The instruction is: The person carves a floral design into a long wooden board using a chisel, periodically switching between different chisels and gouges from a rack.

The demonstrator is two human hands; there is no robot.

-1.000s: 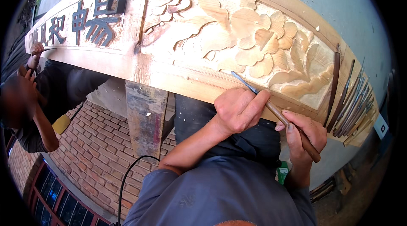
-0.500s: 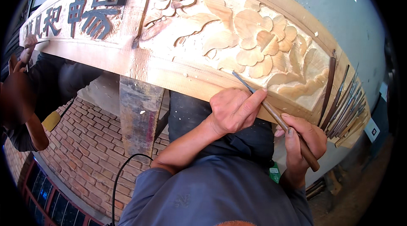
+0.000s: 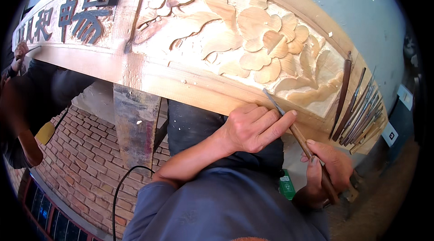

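A carving chisel (image 3: 302, 139) with a brown wooden handle and a slim metal blade slants across the near edge of a carved wooden board (image 3: 158, 79). My left hand (image 3: 252, 128) is closed round the front of the chisel, where blade meets handle. Farther back, my right hand (image 3: 332, 165) grips the handle between thumb and fingers. The blade's tip appears over the board's lower border, just below a carved flower (image 3: 273, 44); whether it touches the wood I cannot tell.
Several carving tools (image 3: 361, 119) lie at the board's right end, with a dark-handled one (image 3: 343, 91) apart from them. Dark raised characters (image 3: 92, 14) fill the left panel. Another person's hand (image 3: 20, 53) works at the far left. A worn support (image 3: 137, 121) stands beneath.
Both hands and the chisel have shifted right and nearer to me. The blade's tip has moved from beside the flower to the lower border. The whole view has shifted slightly.
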